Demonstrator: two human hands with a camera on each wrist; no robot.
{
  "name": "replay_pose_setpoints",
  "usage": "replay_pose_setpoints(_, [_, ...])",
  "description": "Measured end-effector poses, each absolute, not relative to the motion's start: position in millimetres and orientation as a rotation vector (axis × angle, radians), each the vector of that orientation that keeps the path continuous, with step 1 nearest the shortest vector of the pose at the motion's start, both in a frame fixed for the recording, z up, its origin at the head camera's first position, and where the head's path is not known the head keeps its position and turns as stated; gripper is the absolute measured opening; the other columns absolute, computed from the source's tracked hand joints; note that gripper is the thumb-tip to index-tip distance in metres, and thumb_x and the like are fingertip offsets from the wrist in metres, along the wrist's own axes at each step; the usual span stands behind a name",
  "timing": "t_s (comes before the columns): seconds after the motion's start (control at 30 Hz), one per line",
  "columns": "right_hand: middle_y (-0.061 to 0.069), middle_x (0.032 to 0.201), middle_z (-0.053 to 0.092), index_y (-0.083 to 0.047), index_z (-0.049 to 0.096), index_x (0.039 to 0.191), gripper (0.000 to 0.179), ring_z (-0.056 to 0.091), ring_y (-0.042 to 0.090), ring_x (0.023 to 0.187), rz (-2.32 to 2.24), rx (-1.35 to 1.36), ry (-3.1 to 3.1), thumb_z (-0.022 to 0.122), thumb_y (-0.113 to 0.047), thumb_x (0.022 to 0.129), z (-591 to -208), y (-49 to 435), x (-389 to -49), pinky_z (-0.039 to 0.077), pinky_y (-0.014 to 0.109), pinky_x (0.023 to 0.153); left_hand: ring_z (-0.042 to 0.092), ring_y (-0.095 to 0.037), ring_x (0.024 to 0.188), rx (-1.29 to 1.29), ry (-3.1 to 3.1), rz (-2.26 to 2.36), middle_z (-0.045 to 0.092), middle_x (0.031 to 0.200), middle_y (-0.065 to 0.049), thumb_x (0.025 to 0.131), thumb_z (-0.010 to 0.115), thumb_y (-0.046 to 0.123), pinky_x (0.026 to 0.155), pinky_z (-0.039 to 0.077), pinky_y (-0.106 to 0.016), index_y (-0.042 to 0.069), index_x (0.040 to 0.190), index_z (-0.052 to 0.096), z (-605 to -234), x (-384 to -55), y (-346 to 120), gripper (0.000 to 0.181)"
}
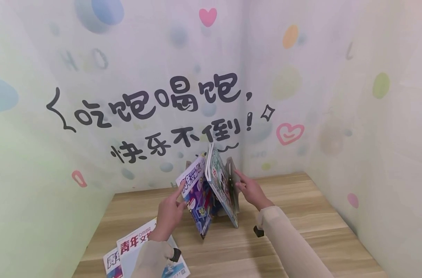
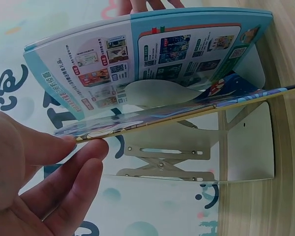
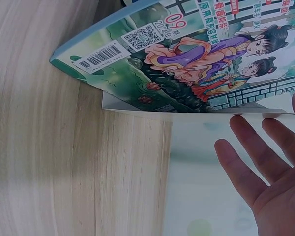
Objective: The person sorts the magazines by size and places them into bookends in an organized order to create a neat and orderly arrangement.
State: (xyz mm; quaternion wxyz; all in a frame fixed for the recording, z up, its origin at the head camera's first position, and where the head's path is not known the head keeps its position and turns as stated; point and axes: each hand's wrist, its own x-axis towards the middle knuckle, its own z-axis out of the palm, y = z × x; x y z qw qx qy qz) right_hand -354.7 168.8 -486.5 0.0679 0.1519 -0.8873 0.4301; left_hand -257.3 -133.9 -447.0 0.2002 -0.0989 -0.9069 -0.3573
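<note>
My left hand (image 1: 170,212) pinches a thin purple-covered magazine (image 1: 198,197) by its edge, thumb on one side and fingers on the other. It stands tilted inside a grey metal bookend (image 2: 250,147) with a crossed-link back. Beside it leans a thicker magazine (image 1: 221,181), its illustrated cover (image 3: 187,64) facing right. My right hand (image 1: 254,191) is at the bookend's right end plate (image 3: 137,110). Two fingertips meet its outer side, and the thumb comes over its edge. The other fingers of that hand are nearly straight.
Two magazines (image 1: 131,256) lie overlapped on the wooden table (image 1: 294,224) at the front left, partly under my left sleeve. Printed walls (image 1: 211,50) with large dark lettering rise behind the table and on both sides.
</note>
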Motion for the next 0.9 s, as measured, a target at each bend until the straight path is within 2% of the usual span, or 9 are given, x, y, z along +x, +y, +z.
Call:
replay_pose_setpoints(0.2, [0.025,0.135,0.053,-0.022,0.036,0.152,0.056,0.061,0.038,0.110,1.297,0.446,-2.687,0.055,-0.014,0.100,-487.7,168.4,-355.4,0.053,0.051,0.084,0.058,-0.007,0.059,-0.258,-2.534,-1.012,0.069,0.106,-0.015,0.085,0.068,-0.003,0.047,0.044,-0.025,0.025,0.149,0.042,-443.7,-255.4,-133.7,0.073])
replay_pose_setpoints(0.3, [0.024,0.135,0.053,-0.023,0.036,0.152,0.055,0.061,0.038,0.110,1.283,0.442,-2.692,0.055,-0.015,0.100,-487.7,168.1,-355.3,0.053,0.051,0.084,0.053,-0.007,0.052,-0.262,-2.533,-0.985,0.069,0.091,-0.013,0.085,0.066,-0.003,0.044,0.042,-0.026,0.023,0.148,0.043,-439.7,-255.2,-134.0,0.073])
replay_pose_setpoints(0.4, [0.025,0.135,0.053,-0.021,0.036,0.152,0.055,0.060,0.039,0.111,1.273,0.445,-2.687,0.054,-0.015,0.101,-487.7,168.1,-355.1,0.053,0.052,0.083,0.046,-0.008,0.046,-0.274,-2.536,-0.912,0.060,0.067,-0.006,0.083,0.067,-0.002,0.044,0.040,-0.027,0.022,0.147,0.045,-436.1,-257.0,-134.0,0.072])
replay_pose_setpoints(0.47, [0.025,0.134,0.053,-0.020,0.036,0.152,0.055,0.060,0.039,0.112,1.272,0.451,-2.683,0.054,-0.016,0.101,-487.5,168.2,-354.9,0.053,0.052,0.083,0.042,-0.010,0.047,-0.285,-2.532,-0.857,0.057,0.065,-0.005,0.081,0.069,-0.002,0.046,0.038,-0.028,0.021,0.146,0.046,-433.2,-258.8,-133.3,0.072])
replay_pose_setpoints(0.53, [0.024,0.136,0.053,-0.020,0.036,0.152,0.055,0.059,0.039,0.113,1.263,0.455,-2.682,0.054,-0.016,0.101,-487.6,168.4,-355.0,0.052,0.053,0.085,0.041,-0.012,0.048,-0.295,-2.526,-0.817,0.061,0.069,-0.007,0.079,0.070,-0.003,0.048,0.038,-0.029,0.019,0.145,0.048,-431.0,-261.0,-132.4,0.073])
replay_pose_setpoints(0.67, [0.021,0.140,0.050,-0.020,0.037,0.151,0.055,0.056,0.038,0.117,1.239,0.466,-2.679,0.055,-0.016,0.100,-487.6,169.0,-354.9,0.052,0.052,0.087,0.039,-0.012,0.049,-0.292,-2.540,-0.800,0.069,0.095,-0.012,0.077,0.070,-0.004,0.048,0.038,-0.029,0.019,0.145,0.049,-427.1,-265.5,-129.2,0.074])
replay_pose_setpoints(0.77, [0.019,0.142,0.049,-0.019,0.037,0.151,0.055,0.055,0.038,0.119,1.237,0.476,-2.674,0.056,-0.015,0.100,-486.8,168.7,-354.4,0.051,0.052,0.088,0.037,-0.013,0.048,-0.273,-2.572,-0.807,0.069,0.110,-0.013,0.078,0.068,-0.004,0.050,0.039,-0.029,0.021,0.145,0.048,-423.6,-269.4,-125.9,0.075])
replay_pose_setpoints(0.9, [0.019,0.143,0.048,-0.019,0.037,0.151,0.054,0.055,0.038,0.119,1.260,0.476,-2.670,0.055,-0.014,0.100,-486.3,168.1,-354.1,0.051,0.052,0.088,0.039,-0.015,0.051,-0.247,-2.615,-0.794,0.066,0.121,-0.013,0.078,0.068,-0.003,0.054,0.041,-0.031,0.024,0.146,0.047,-418.9,-274.2,-121.0,0.076])
